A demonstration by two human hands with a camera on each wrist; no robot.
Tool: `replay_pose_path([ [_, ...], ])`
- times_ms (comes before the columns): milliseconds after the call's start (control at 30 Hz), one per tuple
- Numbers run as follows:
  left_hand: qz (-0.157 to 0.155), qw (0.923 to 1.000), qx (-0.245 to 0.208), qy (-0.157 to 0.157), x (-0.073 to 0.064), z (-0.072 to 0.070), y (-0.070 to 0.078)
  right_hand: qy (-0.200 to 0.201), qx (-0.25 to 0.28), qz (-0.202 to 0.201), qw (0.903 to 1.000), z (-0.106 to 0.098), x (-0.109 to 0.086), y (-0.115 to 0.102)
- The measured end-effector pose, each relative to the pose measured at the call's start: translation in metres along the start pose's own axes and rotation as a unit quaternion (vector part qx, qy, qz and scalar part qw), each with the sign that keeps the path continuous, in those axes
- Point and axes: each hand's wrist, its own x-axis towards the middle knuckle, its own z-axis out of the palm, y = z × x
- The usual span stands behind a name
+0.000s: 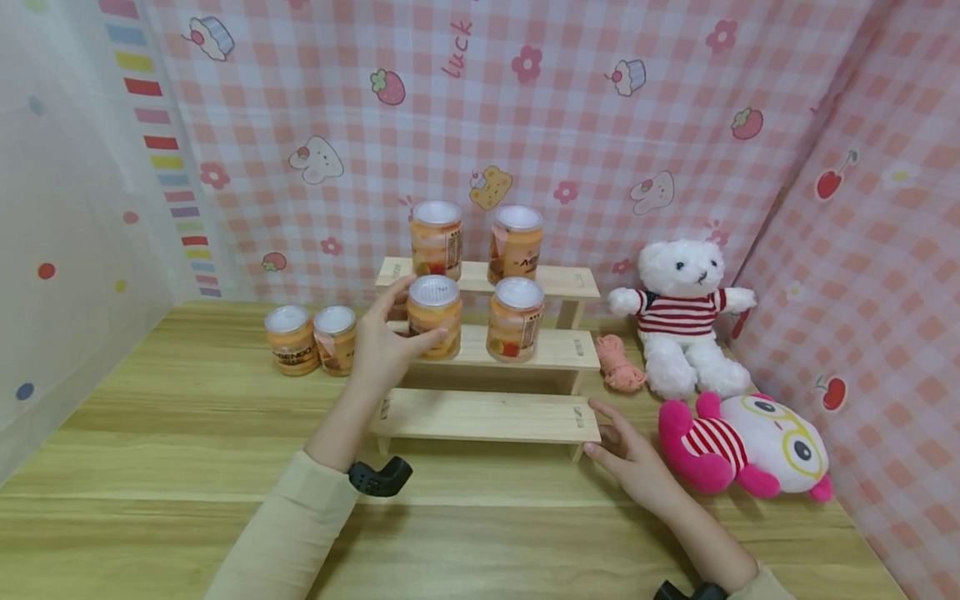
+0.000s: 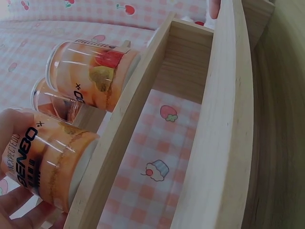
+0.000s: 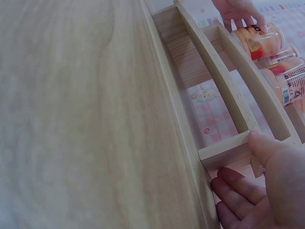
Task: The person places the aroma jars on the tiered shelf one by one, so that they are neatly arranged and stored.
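Note:
A three-tier wooden display rack (image 1: 480,414) stands on the table. My left hand (image 1: 382,342) grips a can with an orange label and pale lid (image 1: 435,321) at the left of the middle tier, thumb in front. In the left wrist view that can (image 2: 52,160) has its base at the tier board. Down at the rack's right end, my right hand (image 1: 630,458) holds the lowest tier between thumb and fingers; the right wrist view shows the thumb (image 3: 267,148) against the board's corner. A matching can (image 1: 515,321) sits at the middle tier's right.
Two similar cans, one left (image 1: 437,242) and one right (image 1: 515,246), stand on the top tier. Another pair, a can (image 1: 291,342) and its neighbour (image 1: 334,337), is on the table at left. Pink yarn (image 1: 620,364), a white teddy bear (image 1: 682,317) and a pink plush toy (image 1: 742,446) lie at right.

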Motion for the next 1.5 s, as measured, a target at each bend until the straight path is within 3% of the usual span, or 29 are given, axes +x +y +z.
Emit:
replay_pose_path([
  [333,0.003,0.9997,0.019,-0.016,0.0,0.0,0.001,-0.002,0.007,0.004,1.0,0.0,0.0,-0.002],
  [567,-0.025,0.999,0.019,-0.033,0.002,-0.004,0.0,-0.003,0.012,0.006,0.9999,0.0,0.0,-0.002],
  [700,-0.041,0.9987,-0.002,-0.032,0.003,-0.01,0.003,-0.001,0.008,0.008,0.9999,0.0,0.0,-0.002],
  [967,-0.015,0.9999,0.001,-0.003,0.008,-0.037,0.004,0.001,0.007,0.011,0.9999,0.0,0.0,-0.003],
  [1500,-0.041,0.9958,-0.002,0.082,0.015,-0.093,-0.018,-0.001,0.007,0.006,1.0,0.0,-0.001,-0.003],
])
